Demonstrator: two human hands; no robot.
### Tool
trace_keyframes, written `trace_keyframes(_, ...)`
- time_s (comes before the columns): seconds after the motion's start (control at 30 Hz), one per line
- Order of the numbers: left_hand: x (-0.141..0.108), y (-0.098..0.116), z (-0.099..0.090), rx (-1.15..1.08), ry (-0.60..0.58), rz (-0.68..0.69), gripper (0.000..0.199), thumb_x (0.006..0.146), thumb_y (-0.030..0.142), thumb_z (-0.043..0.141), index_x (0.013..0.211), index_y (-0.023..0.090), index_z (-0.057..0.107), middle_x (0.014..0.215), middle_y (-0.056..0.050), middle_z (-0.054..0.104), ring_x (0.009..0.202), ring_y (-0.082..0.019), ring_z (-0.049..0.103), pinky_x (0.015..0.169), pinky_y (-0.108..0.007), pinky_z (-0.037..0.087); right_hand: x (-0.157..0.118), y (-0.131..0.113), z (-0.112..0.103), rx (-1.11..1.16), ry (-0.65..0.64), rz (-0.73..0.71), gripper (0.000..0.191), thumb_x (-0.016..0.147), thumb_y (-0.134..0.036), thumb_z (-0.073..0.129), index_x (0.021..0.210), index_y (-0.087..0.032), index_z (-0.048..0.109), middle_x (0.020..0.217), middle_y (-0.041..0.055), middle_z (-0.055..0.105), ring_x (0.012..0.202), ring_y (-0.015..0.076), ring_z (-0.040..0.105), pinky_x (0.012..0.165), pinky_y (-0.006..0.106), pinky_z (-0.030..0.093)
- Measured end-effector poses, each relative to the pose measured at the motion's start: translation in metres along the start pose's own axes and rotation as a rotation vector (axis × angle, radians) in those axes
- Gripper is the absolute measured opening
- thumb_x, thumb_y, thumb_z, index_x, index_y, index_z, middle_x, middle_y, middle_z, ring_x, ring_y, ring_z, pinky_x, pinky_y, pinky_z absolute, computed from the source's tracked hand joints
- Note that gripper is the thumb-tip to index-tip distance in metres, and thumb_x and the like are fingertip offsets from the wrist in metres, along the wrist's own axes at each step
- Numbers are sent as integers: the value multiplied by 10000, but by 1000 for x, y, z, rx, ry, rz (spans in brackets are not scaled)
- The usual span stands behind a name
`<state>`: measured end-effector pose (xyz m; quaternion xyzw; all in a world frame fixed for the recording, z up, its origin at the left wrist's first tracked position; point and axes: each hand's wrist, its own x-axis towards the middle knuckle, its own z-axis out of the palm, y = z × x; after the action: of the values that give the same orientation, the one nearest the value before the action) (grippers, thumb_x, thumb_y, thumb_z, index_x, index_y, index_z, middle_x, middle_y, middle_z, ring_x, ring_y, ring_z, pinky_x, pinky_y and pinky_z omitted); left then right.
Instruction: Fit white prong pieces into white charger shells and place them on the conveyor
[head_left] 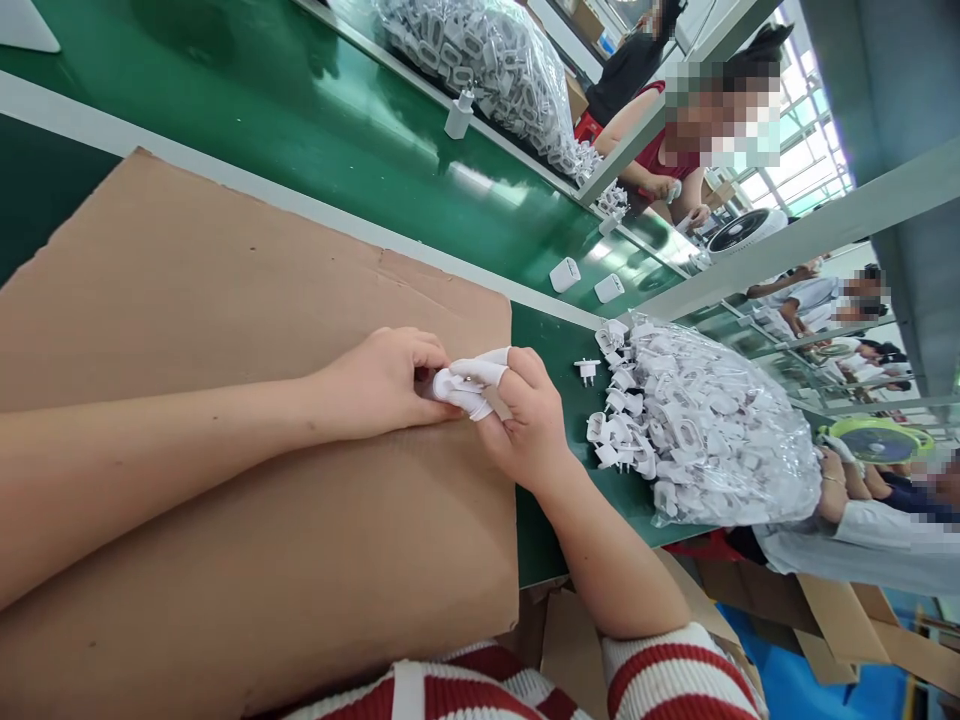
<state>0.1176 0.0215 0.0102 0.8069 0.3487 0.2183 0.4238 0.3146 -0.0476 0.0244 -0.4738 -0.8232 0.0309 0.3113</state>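
Over the cardboard sheet, both hands meet around a small white plastic plug part, mostly hidden by fingers. My left hand comes in from the left, with thumb and forefinger pinched on one side of the part. From the lower right, my right hand closes on its other side. White covers wrap some of the right fingertips, so the border between covers and part is hard to make out. Just right of my right hand, a loose white plug piece lies on the green table.
A clear bag of white plug pieces spills at the right. Two white housings stand on the green strip beyond, with another white piece farther back. A second full bag lies across. Co-workers sit opposite and to the right.
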Motion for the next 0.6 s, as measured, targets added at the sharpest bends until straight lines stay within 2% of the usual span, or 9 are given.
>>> trace_keyframes(0.1,0,-2,1,0,10,10,364,748,568,705,709,207,686,839,-28,654,804,-219,599,766,-333,455,4,-2,-3,-35,-31,3,257,883,-135,572,1085,-252,678,874,60,576,873,235,547,755,381,476)
trace_keyframes(0.23,0,-2,1,-2,24,20,320,737,513,721,684,201,674,814,-24,645,797,-215,592,765,-332,446,12,-6,-7,-81,-73,-38,202,805,-68,562,891,-225,656,796,51,519,792,225,476,676,356,428)
trace_keyframes(0.33,-1,-1,1,-18,22,24,305,746,489,722,684,195,666,810,-25,640,794,-212,589,738,-322,436,18,-7,-9,-78,-110,-21,187,751,-49,564,783,-228,607,781,44,505,770,216,463,673,350,448)
trace_keyframes(0.37,-1,0,1,-19,19,19,310,753,489,718,681,192,661,813,-26,638,793,-211,587,725,-319,432,19,-7,-9,-60,-114,-13,187,738,-48,563,759,-232,589,768,36,492,761,211,462,710,359,476)
trace_keyframes(0.43,-2,2,0,-18,17,0,321,760,488,711,671,186,649,814,-29,632,787,-208,582,703,-314,424,20,-6,-10,-25,-112,-7,193,718,-48,558,719,-242,554,746,14,465,738,197,459,885,411,512)
trace_keyframes(0.47,-3,3,0,-18,17,-13,322,759,485,711,668,183,645,813,-30,627,783,-207,579,696,-313,422,21,-5,-10,-21,-108,-12,197,710,-49,557,705,-246,540,741,3,460,741,192,467,1005,451,481)
trace_keyframes(0.53,-4,6,0,-21,14,-39,317,749,481,716,676,181,644,806,-29,615,772,-203,575,685,-308,418,22,-4,-11,-42,-103,-19,198,700,-54,560,689,-249,524,744,-12,474,785,190,501,1193,517,318)
trace_keyframes(0.6,-4,9,-1,-30,10,-61,325,738,499,724,701,183,657,808,-26,608,766,-201,576,677,-304,419,22,-3,-11,-67,-117,18,187,704,-75,574,666,-246,510,741,-21,487,826,189,530,1250,531,201)
